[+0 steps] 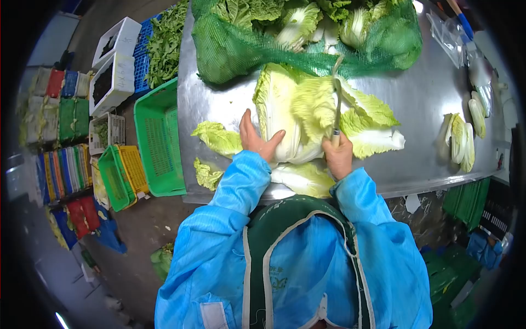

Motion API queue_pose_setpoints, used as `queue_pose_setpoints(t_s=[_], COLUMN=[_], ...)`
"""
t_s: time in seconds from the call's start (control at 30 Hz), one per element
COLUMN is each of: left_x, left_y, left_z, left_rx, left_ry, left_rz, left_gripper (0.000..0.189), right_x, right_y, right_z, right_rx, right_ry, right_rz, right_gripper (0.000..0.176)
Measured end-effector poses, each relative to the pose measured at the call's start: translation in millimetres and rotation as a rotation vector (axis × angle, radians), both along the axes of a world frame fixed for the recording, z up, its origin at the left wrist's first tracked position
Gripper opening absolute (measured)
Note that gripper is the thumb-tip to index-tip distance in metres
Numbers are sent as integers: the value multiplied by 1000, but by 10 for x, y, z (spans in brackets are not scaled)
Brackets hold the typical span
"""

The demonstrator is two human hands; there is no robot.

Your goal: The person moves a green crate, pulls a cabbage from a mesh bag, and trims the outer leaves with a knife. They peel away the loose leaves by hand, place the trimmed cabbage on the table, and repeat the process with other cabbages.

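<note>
A napa cabbage [279,109] lies on the metal table [427,98] in front of me. Against its left side rests my left hand [260,138], thumb and fingers apart. My right hand [338,156] is closed around the handle of a curved knife [338,107], whose blade points away from me over a pale leaf on the cabbage's right side. Loose leaves lie about: one at the left [216,137], one at the right [375,141] and one near the front edge [304,178].
Behind the cabbage, a green mesh bag [235,52] holds several cabbages. Two small cabbages [460,141] lie at the right, with plastic bags [446,41] farther back. A green crate [160,142] stands left of the table, near white foam boxes [115,82] and leafy greens [167,46].
</note>
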State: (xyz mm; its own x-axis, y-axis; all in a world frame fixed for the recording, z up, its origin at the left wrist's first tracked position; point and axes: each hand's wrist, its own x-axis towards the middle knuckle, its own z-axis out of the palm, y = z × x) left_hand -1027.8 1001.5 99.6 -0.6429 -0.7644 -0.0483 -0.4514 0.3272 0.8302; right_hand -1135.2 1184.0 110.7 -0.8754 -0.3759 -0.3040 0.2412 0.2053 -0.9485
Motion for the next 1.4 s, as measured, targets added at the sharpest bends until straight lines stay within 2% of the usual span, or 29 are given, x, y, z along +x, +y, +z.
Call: queue_pose_setpoints(t_s=[0.1,0.13,0.17,0.23,0.27,0.33,0.37,0.4,0.43,0.5,0.6,0.63,0.67,0.7,0.73,0.83,0.87,0.97,1.0,1.03,1.13,1.17,1.23,1.3,1.33,1.4], left_x=[-194,-247,-300,-247,-228,-53,42,151,334,596,857,890,847,784,659,558,580,499,560,554,476,460,413,312,269,244], left_y=[155,145,135,159,106,-57,-174,-269,-368,-551,-474,-415,-342,-241,-134,-72,-77,-264,-171,-75,71,49,-14,-57,-66,-108], left_z=[-189,-266,-342,-62,-117,-285,-309,-136,-208,-500,-556,-542,-511,-463,-216,78,181,372,61,-13,-81,-94,4,155,208,226], left_rx=[-171,-204,-236,-53,-103,305,501,680,859,1211,1461,1513,1567,1623,1520,1495,1509,1253,1286,1378,1652,1658,1666,1507,1428,1460], left_ry=[-65,-72,-79,-114,-71,244,403,451,529,709,693,776,862,950,944,902,834,514,567,674,930,927,927,903,892,886], left_rz=[-77,-86,-94,-52,-61,-51,-52,-18,14,73,138,85,21,-43,-57,-185,-128,-229,-135,-93,23,15,4,-39,-62,-219], left_gripper=[108,111,113,114,115,112,111,101,96,87,77,82,86,90,100,103,99,91,83,82,80,79,79,77,76,82], right_x=[195,236,246,281,272,133,-9,-196,-333,-599,-355,-248,-234,-213,-174,-176,-182,-173,-136,-109,-161,-189,-113,20,54,53], right_y=[-134,-142,-100,125,266,359,342,422,440,472,-36,-286,-465,-665,-807,-946,-944,-941,-946,-952,-778,-694,-559,-504,-501,-484], right_z=[295,340,337,209,33,273,516,511,517,44,457,647,509,440,371,369,434,643,679,728,812,814,797,720,735,705], right_rx=[-63,44,25,-2,-26,4,-80,25,126,277,70,63,31,7,-64,-204,-190,-137,-111,-88,-112,-126,-98,-117,-108,-126], right_ry=[268,401,332,172,125,32,33,77,105,889,254,13,-137,-196,-300,-520,-479,-323,-253,-181,-206,-202,-158,-164,-281,-327], right_rz=[111,82,13,-110,-152,-290,-320,-214,-83,11,139,180,240,243,197,296,283,267,270,271,154,112,197,293,318,372], right_gripper=[12,14,15,15,14,17,14,19,25,31,35,39,43,47,49,46,44,37,34,31,27,27,31,34,44,48])
